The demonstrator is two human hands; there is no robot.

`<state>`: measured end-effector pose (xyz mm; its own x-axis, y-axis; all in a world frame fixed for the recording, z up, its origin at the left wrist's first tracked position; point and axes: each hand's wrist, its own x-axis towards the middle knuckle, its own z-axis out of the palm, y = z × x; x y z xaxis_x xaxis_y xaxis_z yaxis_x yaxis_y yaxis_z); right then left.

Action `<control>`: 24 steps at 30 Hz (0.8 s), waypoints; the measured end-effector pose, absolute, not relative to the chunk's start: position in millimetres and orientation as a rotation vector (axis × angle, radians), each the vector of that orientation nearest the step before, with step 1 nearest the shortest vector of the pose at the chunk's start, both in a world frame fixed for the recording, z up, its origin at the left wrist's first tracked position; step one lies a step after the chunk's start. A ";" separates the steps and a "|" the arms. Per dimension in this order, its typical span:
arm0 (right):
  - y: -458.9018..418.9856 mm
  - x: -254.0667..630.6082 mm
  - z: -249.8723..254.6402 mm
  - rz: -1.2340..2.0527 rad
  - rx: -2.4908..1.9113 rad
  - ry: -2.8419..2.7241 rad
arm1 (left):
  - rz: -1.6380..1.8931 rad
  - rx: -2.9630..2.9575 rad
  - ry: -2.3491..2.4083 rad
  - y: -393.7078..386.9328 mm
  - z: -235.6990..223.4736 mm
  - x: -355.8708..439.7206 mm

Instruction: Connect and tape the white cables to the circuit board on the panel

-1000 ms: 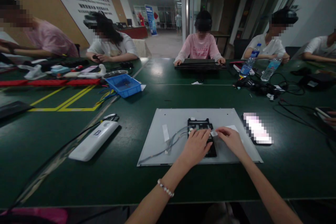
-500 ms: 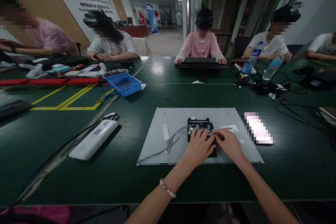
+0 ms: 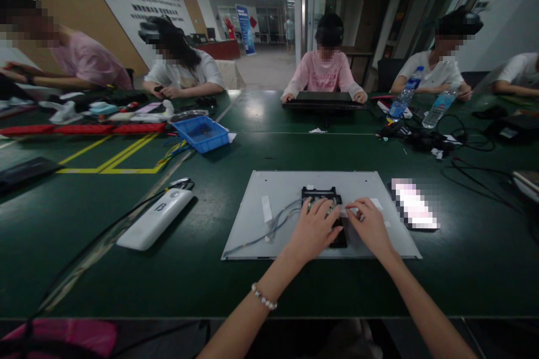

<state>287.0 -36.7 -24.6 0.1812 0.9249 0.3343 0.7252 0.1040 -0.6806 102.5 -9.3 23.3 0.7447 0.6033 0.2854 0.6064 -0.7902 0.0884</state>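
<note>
A grey flat panel (image 3: pixel 286 182) lies on the green table, with a black bracket and circuit board (image 3: pixel 316 190) at its middle. Thin grey cables (image 3: pixel 280 217) run from the board to the panel's lower left. My left hand (image 3: pixel 314 230) rests over the board, fingers spread, covering much of it. Just right of the bracket, my right hand (image 3: pixel 368 227) pinches a small whitish strip (image 3: pixel 344 211) between thumb and forefinger; its exact kind is too small to tell. White labels (image 3: pixel 266 209) stick to the panel.
A phone with a lit screen (image 3: pixel 415 205) lies right of the panel. To the left is a white device (image 3: pixel 158 219) with a black cable. Farther back are a blue tray (image 3: pixel 204 134), water bottles (image 3: pixel 406 94) and tangled cables (image 3: pixel 421 140). Several people sit across the table.
My right hand has drawn slightly to the right, away from my left hand, and the whitish strip now shows at its fingertips. My left hand stays over the board. The view has shifted slightly.
</note>
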 end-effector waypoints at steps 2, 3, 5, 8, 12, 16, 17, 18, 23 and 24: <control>-38.0 286.9 -22.8 0.295 -1.655 -1.571 | -0.574 -2.904 -1.116 -0.8 31.2 85.2; -38.7 286.5 -21.9 0.290 -1.650 -1.569 | -0.641 -2.873 -1.212 5.5 34.2 73.3; -40.1 285.0 -20.3 0.285 -1.640 -1.574 | -0.792 -2.773 -1.418 21.3 36.4 44.8; -41.9 281.8 -18.6 0.302 -1.616 -1.597 | -0.964 -2.670 -1.684 46.2 29.4 0.4; -42.9 278.8 -18.6 0.339 -1.591 -1.635 | -0.950 -2.758 -1.898 66.5 10.2 -34.8; -42.4 278.4 -20.6 0.337 -1.595 -1.657 | -0.897 -2.816 -1.852 71.4 -2.6 -37.6; -42.2 278.5 -21.1 0.337 -1.595 -1.661 | -0.900 -2.802 -1.843 71.7 -3.7 -36.3; -42.0 278.8 -21.6 0.335 -1.594 -1.664 | -0.915 -2.780 -1.844 71.9 -3.8 -35.3; -41.4 280.3 -21.7 0.319 -1.587 -1.658 | -1.223 -2.702 -2.061 69.8 8.8 -36.7; -41.4 280.2 -20.6 0.313 -1.585 -1.656 | -1.319 -2.676 -2.127 67.7 13.0 -37.3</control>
<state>280.2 -41.4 -20.6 0.1107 0.9217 0.3717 0.7223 0.1823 -0.6671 -37.3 67.7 13.0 0.1288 0.9710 0.2012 0.6119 -0.2375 0.7544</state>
